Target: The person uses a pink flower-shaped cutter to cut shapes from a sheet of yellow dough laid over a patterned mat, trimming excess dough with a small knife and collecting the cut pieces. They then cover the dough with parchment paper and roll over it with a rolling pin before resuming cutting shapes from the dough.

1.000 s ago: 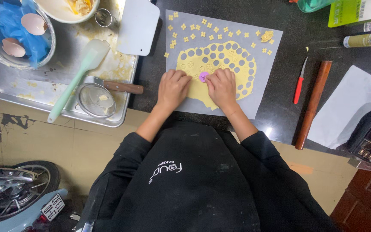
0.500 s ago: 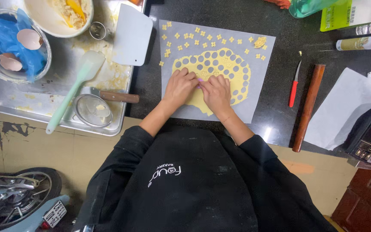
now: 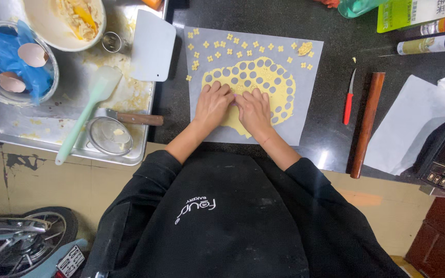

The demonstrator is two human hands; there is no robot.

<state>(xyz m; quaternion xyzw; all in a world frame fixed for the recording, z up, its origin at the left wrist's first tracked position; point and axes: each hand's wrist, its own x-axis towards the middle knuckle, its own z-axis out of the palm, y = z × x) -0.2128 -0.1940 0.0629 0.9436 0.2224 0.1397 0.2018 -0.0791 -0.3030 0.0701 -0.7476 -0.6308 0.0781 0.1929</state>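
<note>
A sheet of yellow dough [image 3: 263, 77], punched full of round holes, lies on grey parchment paper [image 3: 305, 123] on the dark counter. Small cut-out dough flowers [image 3: 233, 49] sit in rows along the paper's far edge. My left hand [image 3: 211, 105] and my right hand [image 3: 254, 112] rest side by side on the near part of the dough. Their fingertips meet over a small purple cutter [image 3: 236, 96], which is almost entirely hidden by my fingers.
Left of the paper a metal tray [image 3: 6, 123] holds a white scraper [image 3: 153, 46], a green spatula [image 3: 86, 116], a sieve [image 3: 110, 135], a bowl with eggshells [image 3: 11, 67] and a bowl of batter [image 3: 63, 23]. A red knife [image 3: 348, 103], wooden rolling pin [image 3: 368, 123] and white paper [image 3: 413, 123] lie right.
My hands have drawn closer together on the dough, and the purple cutter that showed between them a second ago is now covered by my fingers.
</note>
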